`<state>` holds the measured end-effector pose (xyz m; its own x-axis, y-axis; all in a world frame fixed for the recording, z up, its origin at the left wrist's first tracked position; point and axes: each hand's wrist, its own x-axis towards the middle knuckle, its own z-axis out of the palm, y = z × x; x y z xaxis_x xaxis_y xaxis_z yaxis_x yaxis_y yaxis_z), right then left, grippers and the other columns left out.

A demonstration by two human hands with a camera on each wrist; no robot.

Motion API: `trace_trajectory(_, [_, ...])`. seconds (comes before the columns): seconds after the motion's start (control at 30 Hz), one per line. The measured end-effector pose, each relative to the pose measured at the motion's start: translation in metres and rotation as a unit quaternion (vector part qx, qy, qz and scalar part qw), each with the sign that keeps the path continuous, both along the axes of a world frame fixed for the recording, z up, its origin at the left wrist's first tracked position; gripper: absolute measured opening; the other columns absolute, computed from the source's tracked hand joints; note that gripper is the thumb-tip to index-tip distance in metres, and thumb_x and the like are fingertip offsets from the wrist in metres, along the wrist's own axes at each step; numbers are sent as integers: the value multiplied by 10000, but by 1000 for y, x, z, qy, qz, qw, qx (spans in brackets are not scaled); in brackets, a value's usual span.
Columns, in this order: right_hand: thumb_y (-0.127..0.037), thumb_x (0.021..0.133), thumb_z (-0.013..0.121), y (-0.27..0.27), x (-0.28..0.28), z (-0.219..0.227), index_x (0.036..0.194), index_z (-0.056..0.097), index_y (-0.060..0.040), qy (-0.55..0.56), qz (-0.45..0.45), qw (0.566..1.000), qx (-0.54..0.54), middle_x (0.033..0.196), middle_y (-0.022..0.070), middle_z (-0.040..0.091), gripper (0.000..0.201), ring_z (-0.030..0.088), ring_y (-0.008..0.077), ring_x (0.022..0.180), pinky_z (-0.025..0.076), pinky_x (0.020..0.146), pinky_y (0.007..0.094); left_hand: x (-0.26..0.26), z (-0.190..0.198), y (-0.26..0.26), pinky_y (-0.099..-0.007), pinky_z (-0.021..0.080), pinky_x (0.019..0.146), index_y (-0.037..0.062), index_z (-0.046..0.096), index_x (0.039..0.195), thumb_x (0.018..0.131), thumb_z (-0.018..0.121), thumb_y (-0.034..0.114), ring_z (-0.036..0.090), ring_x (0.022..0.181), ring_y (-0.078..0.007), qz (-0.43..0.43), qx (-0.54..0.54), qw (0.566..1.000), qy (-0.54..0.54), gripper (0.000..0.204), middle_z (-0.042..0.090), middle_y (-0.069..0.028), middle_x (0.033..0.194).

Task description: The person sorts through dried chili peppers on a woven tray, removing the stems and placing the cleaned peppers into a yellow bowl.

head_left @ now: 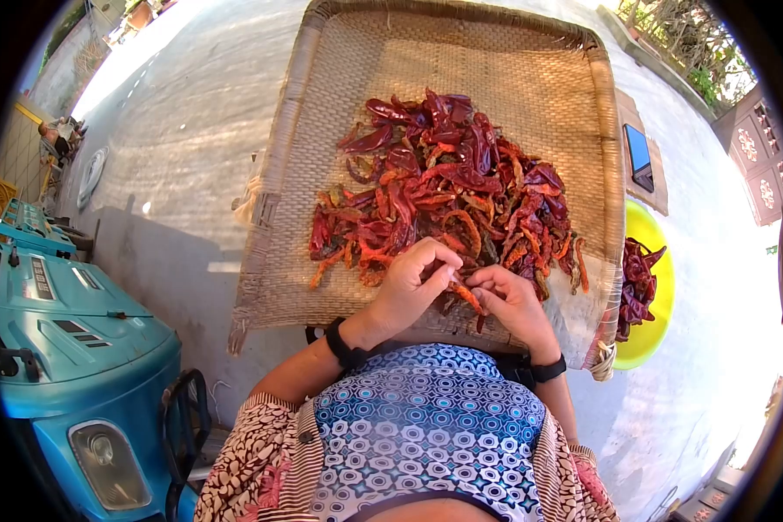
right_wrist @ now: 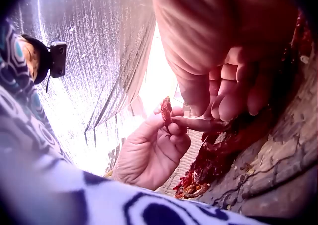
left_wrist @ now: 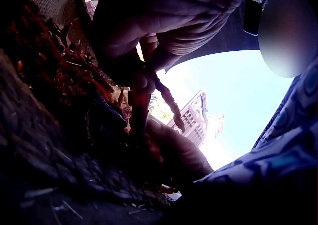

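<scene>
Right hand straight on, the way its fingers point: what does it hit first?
Likely the left hand and the orange-red pepper it pinches, right in line; depth between the hands is unclear.

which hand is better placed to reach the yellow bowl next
Probably the right hand: it is nearer the yellow bowl, right of the tray; the left hand, farther away, pinches a chili.

Left hand (head_left: 411, 283) pinching dried chili (head_left: 468, 297), right hand (head_left: 515, 303) alongside, chili heap (head_left: 461, 178) on woven tray (head_left: 496, 52)
</scene>
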<state>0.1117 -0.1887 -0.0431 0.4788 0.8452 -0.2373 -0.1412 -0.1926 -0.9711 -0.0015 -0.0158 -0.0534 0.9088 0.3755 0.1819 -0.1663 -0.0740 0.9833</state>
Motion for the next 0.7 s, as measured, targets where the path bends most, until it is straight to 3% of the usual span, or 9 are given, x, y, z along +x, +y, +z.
trace_trajectory(0.63, [-102,946,593,0,2,-2,1048,610,-13,-33,-3,999,-16,842,-9,619,136,571,56,689,491,561,215,1,-5,4,-307,483,735,20,608,935,844,593,-48,605,833,-212,1,37,999,2,114,590,-84,884])
trace_trajectory(0.7, [-105,947,591,0,2,-3,1050,612,-15,-26,-5,1000,-15,842,-11,619,138,565,55,679,487,561,213,-1,-9,8,-270,520,754,13,595,989,914,542,-26,630,874,-162,-28,60,997,30,100,557,-65,973])
